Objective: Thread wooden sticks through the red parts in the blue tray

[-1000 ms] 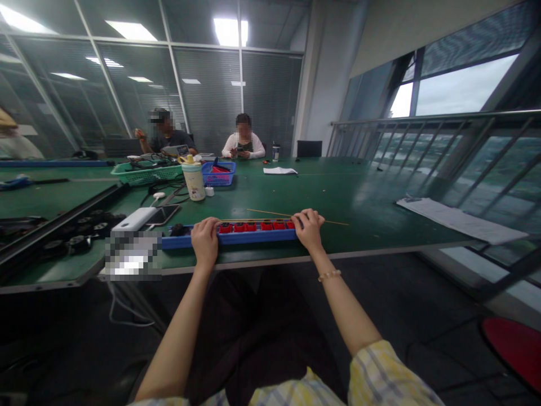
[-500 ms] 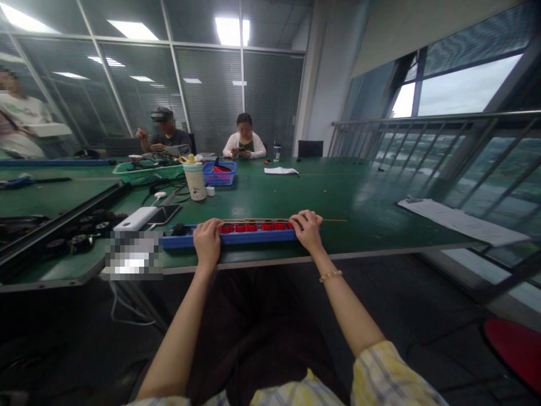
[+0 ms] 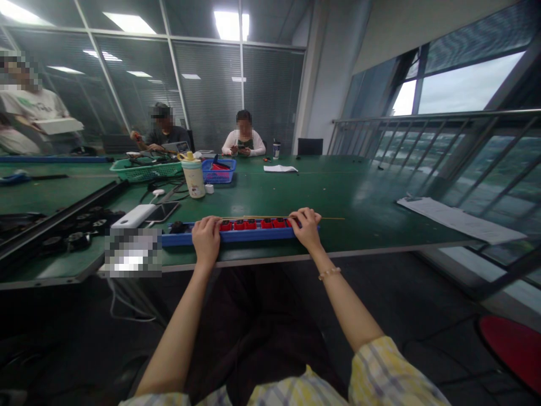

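A long blue tray (image 3: 253,235) lies along the near edge of the green table (image 3: 338,197), with several red parts (image 3: 249,225) in a row and a black part (image 3: 176,227) at its left end. My left hand (image 3: 206,239) is curled over the tray left of the red parts, fingers closed on its rim. At the tray's right end my right hand (image 3: 305,226) has its fingers bent down onto the rim. A thin yellow rod (image 3: 329,218) lies just behind the tray.
A white power bank (image 3: 133,215) and a phone (image 3: 163,212) lie left of the tray. Behind stand a bottle (image 3: 193,176), a green basket (image 3: 146,170) and a blue basket (image 3: 218,172). Papers (image 3: 460,220) lie at right. Two people sit at the far end; another stands at left.
Both hands stay on the tray, which has barely shifted. A person carrying a white box has walked into view at the far left.
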A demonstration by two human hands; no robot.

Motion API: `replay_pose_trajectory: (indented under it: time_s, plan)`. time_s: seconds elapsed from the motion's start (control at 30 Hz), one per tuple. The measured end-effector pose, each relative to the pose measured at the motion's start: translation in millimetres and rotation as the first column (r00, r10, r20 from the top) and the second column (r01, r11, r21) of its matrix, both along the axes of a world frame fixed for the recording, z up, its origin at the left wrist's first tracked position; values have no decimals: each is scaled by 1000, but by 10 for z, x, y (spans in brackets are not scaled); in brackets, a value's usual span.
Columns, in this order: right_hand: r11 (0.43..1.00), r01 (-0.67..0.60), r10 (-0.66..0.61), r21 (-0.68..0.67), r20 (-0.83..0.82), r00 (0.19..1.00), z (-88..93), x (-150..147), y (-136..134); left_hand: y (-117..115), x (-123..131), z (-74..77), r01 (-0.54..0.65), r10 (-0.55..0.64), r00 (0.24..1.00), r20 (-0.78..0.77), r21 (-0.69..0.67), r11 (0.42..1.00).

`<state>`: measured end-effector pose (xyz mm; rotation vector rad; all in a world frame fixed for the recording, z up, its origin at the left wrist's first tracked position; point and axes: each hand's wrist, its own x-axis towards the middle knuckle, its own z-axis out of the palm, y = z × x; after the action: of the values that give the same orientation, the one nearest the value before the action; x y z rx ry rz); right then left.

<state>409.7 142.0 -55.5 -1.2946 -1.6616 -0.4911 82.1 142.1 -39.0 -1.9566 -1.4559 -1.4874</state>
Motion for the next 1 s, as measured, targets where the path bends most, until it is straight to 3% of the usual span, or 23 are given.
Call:
replay_pose_trajectory:
  time_s: [0.43, 1.0]
  plan:
    - [1000, -11, 11, -9, -42, 999, -28, 28, 30, 63, -18, -44, 25, -25, 1000, -3, -56, 998]
    - [996, 10, -2, 93, -87, 996, -46, 72, 62, 62, -11, -38, 28, -31, 999, -35, -77, 997]
